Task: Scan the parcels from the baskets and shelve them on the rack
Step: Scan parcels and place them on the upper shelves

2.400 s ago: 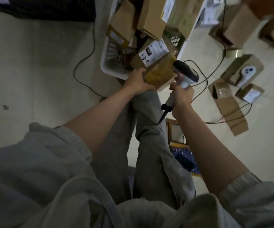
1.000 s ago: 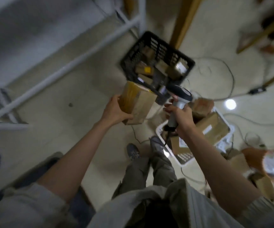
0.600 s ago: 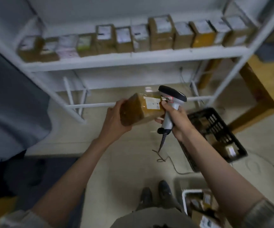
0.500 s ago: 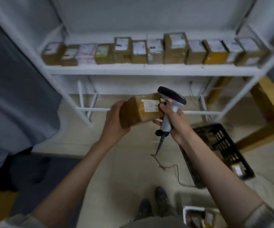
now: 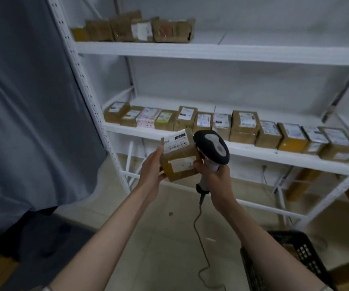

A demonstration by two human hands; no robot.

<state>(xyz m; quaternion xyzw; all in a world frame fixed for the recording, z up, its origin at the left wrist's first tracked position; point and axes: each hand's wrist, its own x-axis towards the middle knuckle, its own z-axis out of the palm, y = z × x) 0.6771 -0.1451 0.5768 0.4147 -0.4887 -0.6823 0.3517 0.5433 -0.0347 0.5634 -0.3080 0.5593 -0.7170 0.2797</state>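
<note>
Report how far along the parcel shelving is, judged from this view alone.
Done: a row of parcels fills the middle shelf of the rack, and a shorter row sits on the top shelf. In hand: the left hand holds a parcel, with the right hand gripping the scanner beside it. Left: shelving this parcel; the black basket's contents can't be seen clearly.

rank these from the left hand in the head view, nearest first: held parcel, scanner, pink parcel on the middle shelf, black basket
From the left hand:
1. held parcel, in its grip
2. scanner, just right, in the right hand
3. pink parcel, above on the middle shelf
4. black basket, floor, lower right
</note>
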